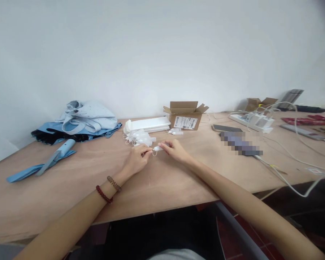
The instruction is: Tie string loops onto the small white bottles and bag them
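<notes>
- Held between the two hands over the tabletop (151,195), the small bottle (158,148) lies sideways, its long axis running roughly left to right.
- Its nozzle points left, pinched at the tip by the left hand's (138,159) fingers.
- The right hand (175,151) grips its body, fingers narrow.

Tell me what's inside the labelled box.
No contents can be made out in the labelled box; its raised flaps show, but its front wall hides the inside.
</notes>
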### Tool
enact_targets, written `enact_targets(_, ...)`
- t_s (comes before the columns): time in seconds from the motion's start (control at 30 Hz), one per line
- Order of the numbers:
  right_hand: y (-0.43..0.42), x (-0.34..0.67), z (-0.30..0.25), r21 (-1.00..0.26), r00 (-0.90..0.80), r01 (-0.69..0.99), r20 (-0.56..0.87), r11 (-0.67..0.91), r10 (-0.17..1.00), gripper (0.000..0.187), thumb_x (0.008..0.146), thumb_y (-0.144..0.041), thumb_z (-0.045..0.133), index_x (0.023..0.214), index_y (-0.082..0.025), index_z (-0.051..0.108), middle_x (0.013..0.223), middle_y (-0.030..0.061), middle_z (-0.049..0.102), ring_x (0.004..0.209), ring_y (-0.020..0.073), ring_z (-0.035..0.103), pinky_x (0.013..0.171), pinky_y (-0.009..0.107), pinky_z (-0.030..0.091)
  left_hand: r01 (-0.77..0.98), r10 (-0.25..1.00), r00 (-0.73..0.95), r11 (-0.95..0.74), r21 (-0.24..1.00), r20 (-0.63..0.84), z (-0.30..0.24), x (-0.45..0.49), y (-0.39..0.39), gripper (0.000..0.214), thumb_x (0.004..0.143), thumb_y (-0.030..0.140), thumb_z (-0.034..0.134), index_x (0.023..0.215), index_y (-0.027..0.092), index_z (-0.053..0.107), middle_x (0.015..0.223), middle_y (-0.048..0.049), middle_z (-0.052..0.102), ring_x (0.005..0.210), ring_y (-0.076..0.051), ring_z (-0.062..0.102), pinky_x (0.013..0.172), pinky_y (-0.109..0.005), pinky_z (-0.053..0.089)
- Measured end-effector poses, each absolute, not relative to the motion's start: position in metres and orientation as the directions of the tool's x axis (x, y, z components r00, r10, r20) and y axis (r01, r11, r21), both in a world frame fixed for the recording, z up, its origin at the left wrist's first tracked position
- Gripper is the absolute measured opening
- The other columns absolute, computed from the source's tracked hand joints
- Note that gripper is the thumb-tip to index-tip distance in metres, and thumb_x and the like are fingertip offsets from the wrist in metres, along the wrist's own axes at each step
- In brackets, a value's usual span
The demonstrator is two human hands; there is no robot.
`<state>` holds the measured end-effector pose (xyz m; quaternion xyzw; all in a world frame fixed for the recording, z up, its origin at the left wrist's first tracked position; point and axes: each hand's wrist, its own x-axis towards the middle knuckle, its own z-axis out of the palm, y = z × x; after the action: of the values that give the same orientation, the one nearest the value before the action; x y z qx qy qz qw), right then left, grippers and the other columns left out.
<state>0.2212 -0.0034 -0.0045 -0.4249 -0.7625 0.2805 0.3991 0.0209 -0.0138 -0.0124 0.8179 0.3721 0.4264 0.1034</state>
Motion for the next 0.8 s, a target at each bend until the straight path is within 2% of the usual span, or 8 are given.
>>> enact_targets(0.2, -0.006, 0.222, 0.004, -0.779, -0.344, 0.398, 0.363, 0.484, 0.866, 0.044, 0.087, -0.052, 0.047, 0.06, -0.017, 0.05, 0.053, -0.005, 0.04, 0.053, 0.0088, 0.036, 0.055, 0.025, 0.027, 0.528, 0.703, 0.358, -0.695, 0.488, 0.614, -0.011, 0.023, -0.015, 0.015, 0.085, 0.015, 0.056, 0.086, 0.016, 0.071, 0.082, -0.0045, 0.07, 0.069, -0.014, 0.059, 0.064, -0.026, 0.045)
enact_targets(0.4, -0.004, 0.225, 0.012, -0.759, -0.324, 0.394, 0.414, 0.519, 0.851, 0.046, 0.086, -0.054, 0.049, 0.06, -0.016, 0.053, 0.054, -0.0037, 0.042, 0.054, 0.0091, 0.037, 0.055, 0.025, 0.027, 0.572, 0.729, 0.345, -0.663, 0.483, 0.592, -0.006, 0.024, -0.014, 0.016, 0.084, 0.018, 0.055, 0.092, 0.017, 0.07, 0.086, -0.004, 0.072, 0.072, -0.015, 0.061, 0.064, -0.026, 0.047)
enact_targets(0.63, -0.001, 0.227, 0.013, -0.729, -0.341, 0.431, 0.414, 0.532, 0.844, 0.045, 0.087, -0.053, 0.048, 0.062, -0.015, 0.056, 0.055, -0.0038, 0.042, 0.054, 0.0092, 0.037, 0.055, 0.025, 0.027, 0.601, 0.729, 0.39, -0.664, 0.445, 0.562, -0.006, 0.021, -0.012, 0.013, 0.084, 0.018, 0.057, 0.088, 0.016, 0.069, 0.081, -0.0034, 0.07, 0.068, -0.015, 0.06, 0.064, -0.027, 0.046)
enact_targets(0.8, -0.002, 0.222, 0.004, -0.71, -0.355, 0.481, 0.38, 0.515, 0.854, 0.044, 0.088, -0.05, 0.046, 0.062, -0.015, 0.055, 0.054, -0.0049, 0.038, 0.055, 0.0091, 0.034, 0.055, 0.025, 0.025, 0.658, 0.694, 0.435, -0.68, 0.323, 0.574, -0.013, 0.019, -0.013, 0.019, 0.089, 0.019, 0.05, 0.079, 0.016, 0.066, 0.078, -0.0057, 0.068, 0.069, -0.017, 0.06, 0.065, -0.029, 0.044)
